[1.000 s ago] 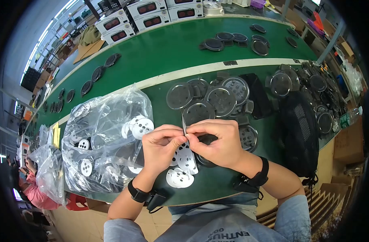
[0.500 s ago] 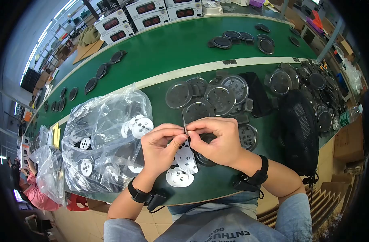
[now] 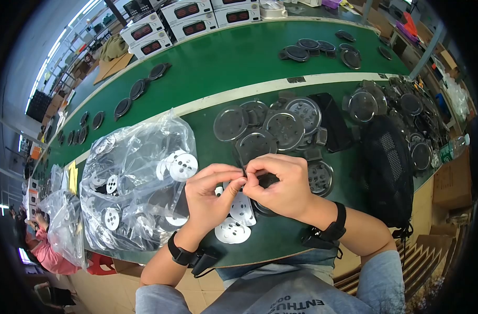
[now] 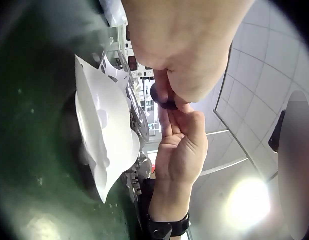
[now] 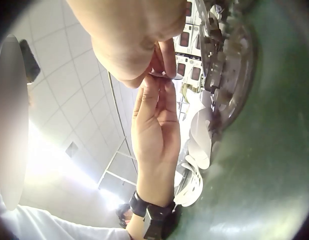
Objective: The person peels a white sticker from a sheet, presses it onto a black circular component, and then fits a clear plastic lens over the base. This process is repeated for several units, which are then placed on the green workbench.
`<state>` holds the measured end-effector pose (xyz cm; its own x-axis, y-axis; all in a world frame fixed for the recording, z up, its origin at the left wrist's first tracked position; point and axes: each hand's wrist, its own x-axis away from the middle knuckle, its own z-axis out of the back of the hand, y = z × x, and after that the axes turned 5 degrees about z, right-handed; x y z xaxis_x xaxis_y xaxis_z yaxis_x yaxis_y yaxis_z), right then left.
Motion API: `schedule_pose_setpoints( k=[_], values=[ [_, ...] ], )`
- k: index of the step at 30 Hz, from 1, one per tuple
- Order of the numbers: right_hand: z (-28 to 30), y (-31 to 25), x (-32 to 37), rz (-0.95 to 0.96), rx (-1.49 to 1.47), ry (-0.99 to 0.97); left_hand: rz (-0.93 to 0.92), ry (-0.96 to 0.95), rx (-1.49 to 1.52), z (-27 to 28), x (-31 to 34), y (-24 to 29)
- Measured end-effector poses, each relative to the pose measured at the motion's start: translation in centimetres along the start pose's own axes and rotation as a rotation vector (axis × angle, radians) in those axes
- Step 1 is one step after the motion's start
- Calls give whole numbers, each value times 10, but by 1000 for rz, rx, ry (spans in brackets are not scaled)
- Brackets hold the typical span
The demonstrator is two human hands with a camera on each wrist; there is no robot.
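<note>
In front of the body my left hand [image 3: 207, 196] and right hand [image 3: 283, 183] meet at the fingertips. Between thumb and fingers both pinch a small thin piece, dark in the left wrist view [image 4: 155, 93], seen nearly edge-on from the head; the fingers cover most of it. White discs with holes [image 3: 232, 231] lie loosely stacked on the green table just beneath the hands. Beyond the right hand spread several dark round covers with clear rims [image 3: 284, 130], some overlapping. A clear plastic bag [image 3: 139, 152] holding more white discs lies left of my left hand.
A black mesh pouch [image 3: 388, 172] lies right of the right forearm, beside a heap of dark round parts [image 3: 419, 131]. Behind a pale strip [image 3: 239, 92] runs a green belt [image 3: 223, 60] carrying dark round pieces. Boxes [image 3: 189, 23] are stacked at the back.
The pinched piece has turned slightly, its edge now looking darker, and the left fingers have shifted a little on it. Pieces on the green belt have travelled right.
</note>
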<state>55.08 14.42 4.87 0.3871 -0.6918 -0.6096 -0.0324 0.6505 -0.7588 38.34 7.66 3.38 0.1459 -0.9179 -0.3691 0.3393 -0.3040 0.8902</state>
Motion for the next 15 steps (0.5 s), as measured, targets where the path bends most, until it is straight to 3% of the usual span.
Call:
schedule_pose_setpoints(
  k=[5,8,12,15],
  values=[
    [-2,4,3,-132,-183,81,220,125,245,6,-1,4],
    [1,4,0,-228,-423,126,324,248,649,30,-13,-13],
    [3,3,0,-228,-364,-211,416,346,896,36,-18,-15],
    [10,-3,-6,-184,-293,-425,471,435,828,37,-21,-13]
  ],
)
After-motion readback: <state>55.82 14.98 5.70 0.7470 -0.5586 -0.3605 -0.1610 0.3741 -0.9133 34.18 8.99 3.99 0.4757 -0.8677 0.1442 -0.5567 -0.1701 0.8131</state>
